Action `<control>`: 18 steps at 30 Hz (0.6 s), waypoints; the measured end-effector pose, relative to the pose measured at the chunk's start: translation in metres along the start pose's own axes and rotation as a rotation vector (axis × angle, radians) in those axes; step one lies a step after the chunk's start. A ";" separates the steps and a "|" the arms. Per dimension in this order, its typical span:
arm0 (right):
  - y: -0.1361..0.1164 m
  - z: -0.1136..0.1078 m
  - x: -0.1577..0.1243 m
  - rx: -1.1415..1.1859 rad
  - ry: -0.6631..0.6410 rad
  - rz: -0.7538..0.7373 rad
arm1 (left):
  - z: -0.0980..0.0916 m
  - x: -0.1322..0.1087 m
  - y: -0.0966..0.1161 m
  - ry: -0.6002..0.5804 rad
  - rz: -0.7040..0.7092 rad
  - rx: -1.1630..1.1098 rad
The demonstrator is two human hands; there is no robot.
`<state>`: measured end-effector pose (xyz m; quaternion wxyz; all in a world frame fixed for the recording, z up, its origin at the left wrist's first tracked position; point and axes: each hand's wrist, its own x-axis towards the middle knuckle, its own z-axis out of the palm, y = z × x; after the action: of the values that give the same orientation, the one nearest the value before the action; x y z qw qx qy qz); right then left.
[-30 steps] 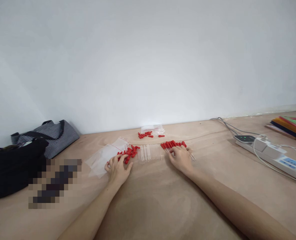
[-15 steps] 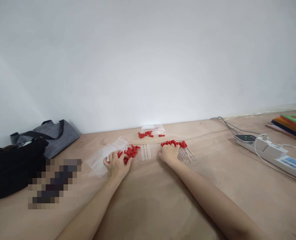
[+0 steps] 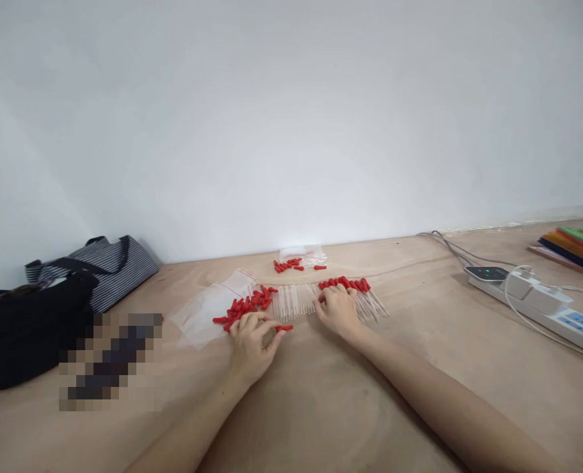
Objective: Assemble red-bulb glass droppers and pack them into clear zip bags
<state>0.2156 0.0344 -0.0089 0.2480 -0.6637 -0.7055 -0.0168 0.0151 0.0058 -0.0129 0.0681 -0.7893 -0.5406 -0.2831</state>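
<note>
My left hand [image 3: 254, 348] pinches a red rubber dropper bulb [image 3: 284, 328] between thumb and fingertips, just above the table. Behind that hand is a loose heap of red bulbs [image 3: 244, 305], partly on clear zip bags [image 3: 205, 314]. A row of thin clear dropper tubes [image 3: 288, 302] lies side by side in the middle. My right hand [image 3: 339, 309] is at the row's right end, its fingers closed on a tube, whose shape is mostly hidden. Beyond its knuckles lie finished-looking droppers [image 3: 365, 286] with red bulbs on their tubes, partly covered by the hand.
Near the wall sits another small bag [image 3: 301, 252] with tubes and several red bulbs. A striped bag [image 3: 114, 269] and black cloth [image 3: 29, 335] are on the left, beside a blurred dark object. To the right are a power strip [image 3: 542, 302] with cables and a coloured stack [image 3: 574, 249].
My left hand has drawn back from the bulb heap toward the right, bringing one red bulb out. My right hand has shifted slightly, its fingers now at the tubes' near side.
</note>
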 end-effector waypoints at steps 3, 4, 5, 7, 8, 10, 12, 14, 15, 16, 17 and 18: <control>0.015 -0.006 -0.025 0.097 -0.002 -0.230 | 0.002 -0.006 0.010 -0.131 0.034 -0.084; 0.020 -0.007 -0.033 0.112 -0.016 -0.287 | 0.002 -0.007 0.012 -0.161 0.043 -0.095; 0.026 -0.008 -0.039 0.128 -0.032 -0.327 | 0.002 -0.007 0.013 -0.180 0.048 -0.099; 0.035 -0.010 -0.048 0.156 -0.075 -0.383 | 0.002 -0.006 0.014 -0.198 0.051 -0.097; 0.038 -0.011 -0.050 0.172 -0.097 -0.398 | 0.003 -0.006 0.014 -0.204 0.055 -0.100; 0.040 -0.011 -0.050 0.198 -0.133 -0.416 | 0.003 -0.004 0.013 -0.225 0.082 -0.120; 0.040 -0.010 -0.048 0.216 -0.151 -0.421 | 0.005 -0.002 0.013 -0.258 0.113 -0.156; 0.038 -0.009 -0.046 0.229 -0.161 -0.422 | 0.008 0.000 0.014 -0.281 0.116 -0.185; 0.037 -0.009 -0.045 0.232 -0.163 -0.420 | 0.010 0.001 0.015 -0.284 0.105 -0.189; 0.037 -0.008 -0.044 0.232 -0.162 -0.413 | 0.011 0.001 0.016 -0.282 0.089 -0.182; 0.036 -0.007 -0.044 0.230 -0.159 -0.402 | 0.012 0.002 0.017 -0.279 0.074 -0.165; 0.035 -0.006 -0.043 0.228 -0.154 -0.387 | 0.012 0.003 0.018 -0.275 0.062 -0.144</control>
<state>0.2508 -0.0032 -0.0305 0.2588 -0.4831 -0.8338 0.0665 0.0363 0.0057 -0.0184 -0.0546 -0.8397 -0.4985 -0.2082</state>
